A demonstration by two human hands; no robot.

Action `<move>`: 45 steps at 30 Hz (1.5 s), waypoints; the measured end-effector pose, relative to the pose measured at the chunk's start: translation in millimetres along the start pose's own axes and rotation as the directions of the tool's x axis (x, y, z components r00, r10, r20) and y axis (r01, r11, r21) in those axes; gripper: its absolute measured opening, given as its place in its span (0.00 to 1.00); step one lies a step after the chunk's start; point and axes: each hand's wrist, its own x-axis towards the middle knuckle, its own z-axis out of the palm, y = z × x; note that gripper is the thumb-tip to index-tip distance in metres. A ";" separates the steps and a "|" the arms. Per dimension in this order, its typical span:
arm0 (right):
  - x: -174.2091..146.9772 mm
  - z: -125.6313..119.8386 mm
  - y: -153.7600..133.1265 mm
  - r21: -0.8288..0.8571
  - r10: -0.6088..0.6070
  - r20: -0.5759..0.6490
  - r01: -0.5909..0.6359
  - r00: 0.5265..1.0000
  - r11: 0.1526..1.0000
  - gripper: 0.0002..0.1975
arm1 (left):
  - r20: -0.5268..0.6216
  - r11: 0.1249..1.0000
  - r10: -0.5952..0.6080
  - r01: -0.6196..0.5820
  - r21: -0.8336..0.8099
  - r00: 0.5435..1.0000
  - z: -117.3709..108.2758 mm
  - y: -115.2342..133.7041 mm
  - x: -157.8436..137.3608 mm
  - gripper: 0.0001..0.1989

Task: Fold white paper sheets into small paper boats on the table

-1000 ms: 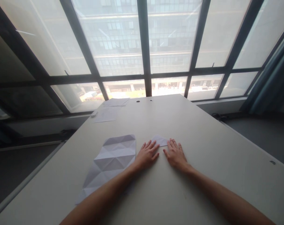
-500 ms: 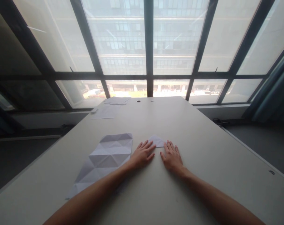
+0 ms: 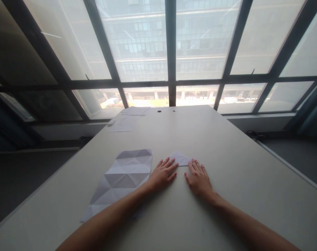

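Note:
A small folded piece of white paper [image 3: 181, 159], roughly triangular, lies flat on the pale table [image 3: 226, 167]. On its left corner rest the fingertips of my left hand [image 3: 163, 174], palm down with the fingers spread. My right hand [image 3: 199, 177] lies on the right corner, also palm down and fingers out. Both corners of the paper are hidden under the fingers. Left of my left hand is a larger creased sheet of white paper [image 3: 132, 168] with a pattern of triangular folds; my left forearm covers part of it.
At the far left of the table lie several flat white sheets [image 3: 122, 124] with a small pale object [image 3: 111, 122] beside them. A dark round hole [image 3: 159, 111] shows in the tabletop near the far edge. Large framed windows [image 3: 171, 62] stand behind the table.
The view has turned slightly, so most of the scene sits further right. My right hand has slid a little outward along the folded paper; my left hand stays on its corner.

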 end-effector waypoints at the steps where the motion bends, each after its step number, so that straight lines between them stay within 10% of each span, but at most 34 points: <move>1: -0.1 -0.1 0.0 0.004 -0.002 -0.001 0.002 1.000 1.000 0.32 | -0.004 1.000 0.003 -0.003 0.001 1.000 0.2 -0.2 0.0 0.25; 45: 3.8 -3.0 -5.6 0.013 -0.077 0.011 0.077 0.997 0.997 0.31 | -0.003 1.000 0.003 -0.003 0.005 1.000 -1.7 0.5 -1.3 0.26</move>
